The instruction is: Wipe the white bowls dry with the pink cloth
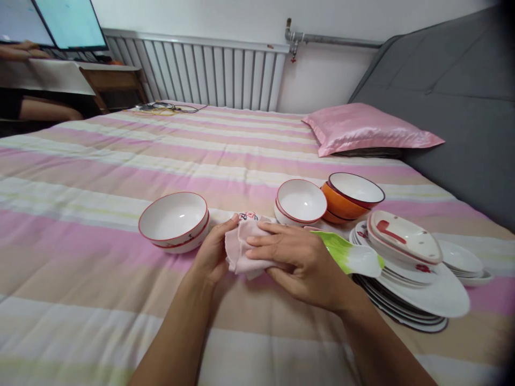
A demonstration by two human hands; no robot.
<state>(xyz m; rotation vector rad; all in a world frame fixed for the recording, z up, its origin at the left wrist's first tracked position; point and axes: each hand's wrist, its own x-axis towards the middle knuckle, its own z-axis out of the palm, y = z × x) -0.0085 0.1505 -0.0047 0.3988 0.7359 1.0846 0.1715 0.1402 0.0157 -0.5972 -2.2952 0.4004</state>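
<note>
In the middle of the head view, my two hands meet around a pale pink cloth [241,252]. My left hand [215,249] is closed at the left side of a white dish with a red-and-black pattern [248,216]; the cloth covers most of the dish, so its shape is hidden. My right hand [300,262] presses the cloth against it with the fingers curled over. Left of my hands sit two nested white bowls with red rims [175,220]. Just beyond my right hand stand more red-rimmed white bowls [301,201] and a green-and-white leaf-shaped dish [348,254].
Nested orange bowls [346,206] stand at the right. Nearer lie stacked plates [438,292], a red-marked oval dish [406,236] on top and small white dishes [461,260] beside. A pink pillow [370,128] and cables [169,109] lie farther back on the striped bed. Another person's arm shows far left.
</note>
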